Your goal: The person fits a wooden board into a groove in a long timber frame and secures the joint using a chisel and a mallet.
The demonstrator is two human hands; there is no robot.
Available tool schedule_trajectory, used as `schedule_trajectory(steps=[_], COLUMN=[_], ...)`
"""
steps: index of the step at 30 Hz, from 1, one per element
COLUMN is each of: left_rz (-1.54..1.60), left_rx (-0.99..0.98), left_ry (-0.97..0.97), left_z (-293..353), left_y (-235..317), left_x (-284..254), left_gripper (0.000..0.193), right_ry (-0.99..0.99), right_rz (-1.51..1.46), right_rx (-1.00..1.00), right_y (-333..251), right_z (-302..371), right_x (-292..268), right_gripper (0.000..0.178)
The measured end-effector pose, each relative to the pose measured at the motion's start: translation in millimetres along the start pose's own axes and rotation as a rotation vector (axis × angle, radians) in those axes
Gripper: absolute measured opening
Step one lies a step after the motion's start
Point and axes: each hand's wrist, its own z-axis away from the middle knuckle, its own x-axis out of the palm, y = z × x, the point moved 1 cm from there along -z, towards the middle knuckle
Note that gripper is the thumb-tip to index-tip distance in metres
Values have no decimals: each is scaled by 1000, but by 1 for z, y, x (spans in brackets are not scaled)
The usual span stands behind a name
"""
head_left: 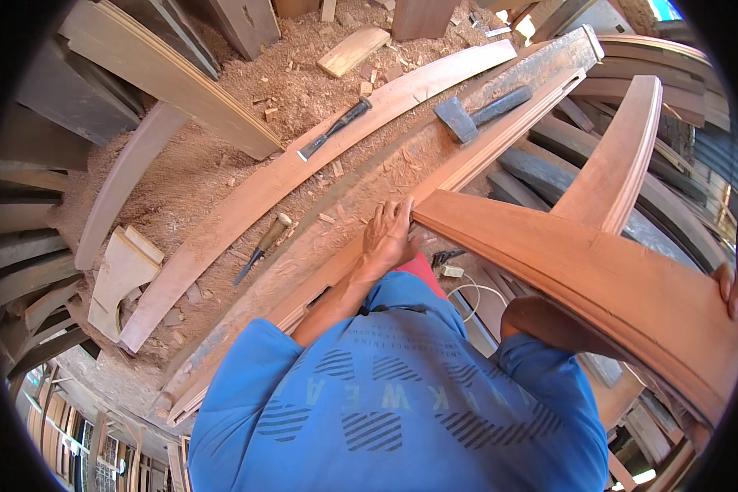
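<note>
- The right hand is holding the reddish board at its wide end.
- The left hand is resting by the board's tip on the grooved rail; I cannot tell its grip.
- Beyond, a hammer is lying on the beam.
- A chisel is lying on a curved plank.

The only lettering in view stands on the blue shirt, nearer the body than the left hand and well to the left of the right hand. Large pale capitals run across it between dark striped blocks; small dark print, hard to read, sits closer to the left hand.
</note>
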Motion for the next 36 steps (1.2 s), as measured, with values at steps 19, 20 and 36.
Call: schedule_trajectory(steps=[19,20,36], left_rz=[-184,-176,-314], left_rx=[-102,-70,-205], left_ry=[28,94,15], left_z=[2,2,3], left_y=[-14,-18,1], left_x=[30,36,20], left_gripper=[50,48,25], right_ry=[-447,-425,-259], right_rz=[-486,-547,-621], right_rx=[-27,-26,21], right_y=[-38,-33,55], right_z=[-43,-50,-166], right_x=[25,26,-4], right_gripper=[79,76,78])
